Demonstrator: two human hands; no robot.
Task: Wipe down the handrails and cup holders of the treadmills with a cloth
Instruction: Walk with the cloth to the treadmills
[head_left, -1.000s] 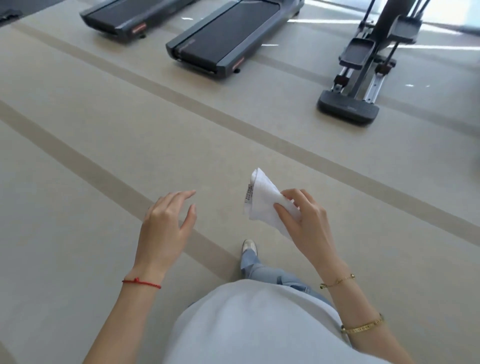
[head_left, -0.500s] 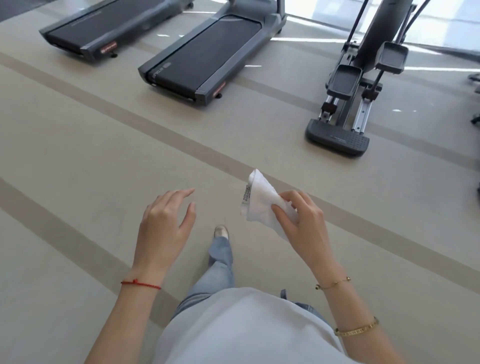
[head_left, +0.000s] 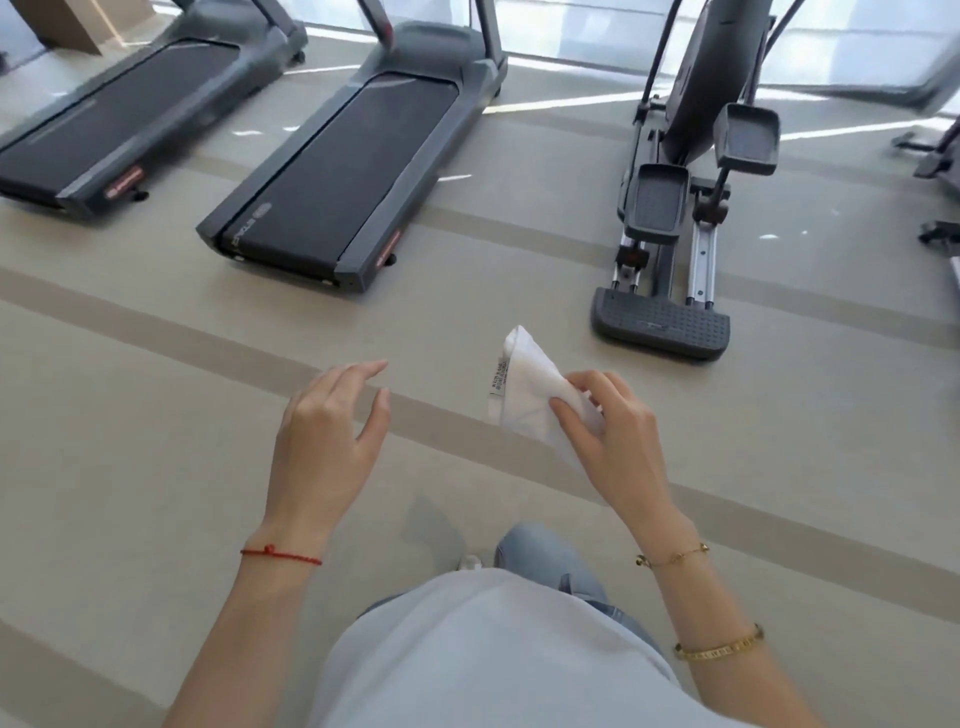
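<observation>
a person crosses a gym floor (head_left: 130, 415) toward a row of machines, arms held out ahead. the right hand (head_left: 615, 441) pinches a folded white cloth (head_left: 524, 395) between thumb and curled fingers, the cloth sticking up and to the left of the hand with its printed label along the near edge; it hangs in the air above the floor, well short of any machine. the left hand (head_left: 324, 441) holds nothing, its fingers spread loosely and only slightly bent, palm down. a red string bracelet (head_left: 280, 555) circles the left wrist; two gold bracelets (head_left: 719, 649) sit on the right forearm.

compared with the view half a second ago, the nearer treadmill (head_left: 343, 176) and the second treadmill (head_left: 114, 130) to its left have grown larger and slid lower in the frame, their uprights now rising out of the top edge, and the elliptical trainer (head_left: 675, 218) to the right stands closer too. the handrails and cup holders lie out of the frame. both hands keep the same pose as before, the cloth gripped just as it was. the leading leg, stretched forward earlier, is now tucked beneath the grey shirt (head_left: 493, 654), with only a knee in blue jeans (head_left: 540, 551) and a shoe tip showing.
</observation>
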